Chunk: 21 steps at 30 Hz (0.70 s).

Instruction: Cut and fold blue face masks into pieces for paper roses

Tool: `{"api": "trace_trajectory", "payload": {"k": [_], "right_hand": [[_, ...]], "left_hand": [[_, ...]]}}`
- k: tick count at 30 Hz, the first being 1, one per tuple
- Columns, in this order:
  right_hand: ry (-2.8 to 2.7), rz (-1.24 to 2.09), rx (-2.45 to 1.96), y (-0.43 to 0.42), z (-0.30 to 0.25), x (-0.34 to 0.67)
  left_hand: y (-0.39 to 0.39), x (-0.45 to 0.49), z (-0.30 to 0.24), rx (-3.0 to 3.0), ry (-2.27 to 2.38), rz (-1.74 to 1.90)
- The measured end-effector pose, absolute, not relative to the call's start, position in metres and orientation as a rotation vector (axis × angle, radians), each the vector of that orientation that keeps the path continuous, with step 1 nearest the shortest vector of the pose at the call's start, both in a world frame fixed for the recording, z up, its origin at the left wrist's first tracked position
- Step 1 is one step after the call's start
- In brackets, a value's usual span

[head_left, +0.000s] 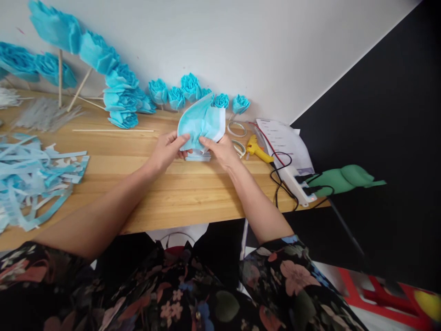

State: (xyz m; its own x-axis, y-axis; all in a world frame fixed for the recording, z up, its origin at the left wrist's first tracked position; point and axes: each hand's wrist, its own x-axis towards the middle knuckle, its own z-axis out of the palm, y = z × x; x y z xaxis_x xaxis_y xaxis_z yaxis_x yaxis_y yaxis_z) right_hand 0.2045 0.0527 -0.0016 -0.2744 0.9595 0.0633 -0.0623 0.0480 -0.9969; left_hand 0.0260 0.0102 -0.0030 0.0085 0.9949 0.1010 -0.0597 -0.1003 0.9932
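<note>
My left hand [167, 149] and my right hand [222, 149] hold a thin light-blue fabric piece [197, 118] with a white layer showing at its right edge. It looks like face-mask material. Both thumbs press on its lower front, and its rounded top curls upward. Most of the other fingers are hidden behind it. Just below the hands, a small stack of pale-blue pieces [198, 156] lies on the wooden table [179, 197].
Several blue fabric flowers [122, 99] line the wall, some on sticks. Cut blue strips [31, 179] are heaped at left near a thin stick [113, 130]. At right are tape rolls [237, 129], a yellow glue gun [258, 149], papers [285, 138] and a power strip [296, 186] with cables.
</note>
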Motion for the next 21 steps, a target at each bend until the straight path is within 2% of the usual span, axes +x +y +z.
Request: {"api": "trace_trajectory", "payload": {"k": [21], "right_hand": [[-1.492,1.324,-0.96,0.0521,-0.0019,0.2051]], "left_hand": [[0.014,0.0256,-0.0042,1.111,1.121,1.288]]}}
